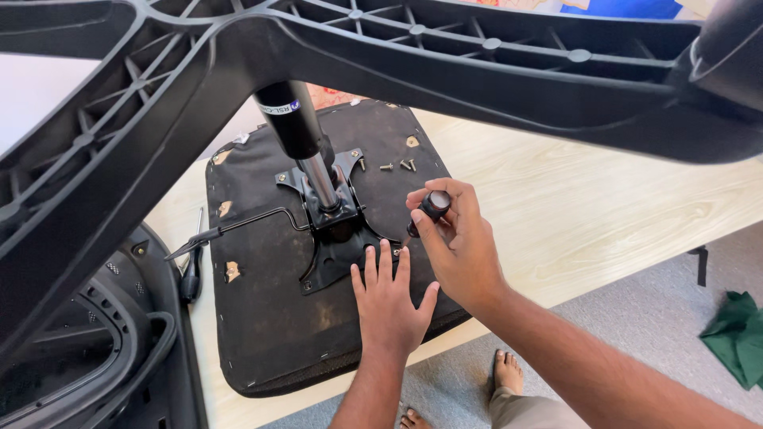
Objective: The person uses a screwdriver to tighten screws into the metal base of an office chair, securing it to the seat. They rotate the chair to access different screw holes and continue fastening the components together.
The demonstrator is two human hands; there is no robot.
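An upturned black chair seat [270, 318] lies on a light wooden table [556, 199]. A black metal mounting plate [334, 254] is fixed at its middle, with a gas-lift column [306, 143] rising from it. My left hand [389, 302] lies flat, fingers spread, on the seat just beside the plate's near edge. My right hand [457, 238] grips a black-handled screwdriver [429, 210], its tip pointing down at the plate's right edge. Loose screws [397, 165] lie on the seat behind the plate.
The black star-shaped chair base [445, 56] spans the top of the view, close to the camera. A black chair backrest [119, 349] rests at lower left. A lever rod [230, 230] sticks out leftward from the plate. A green cloth [735, 334] lies on the grey floor. My bare feet [505, 373] show below.
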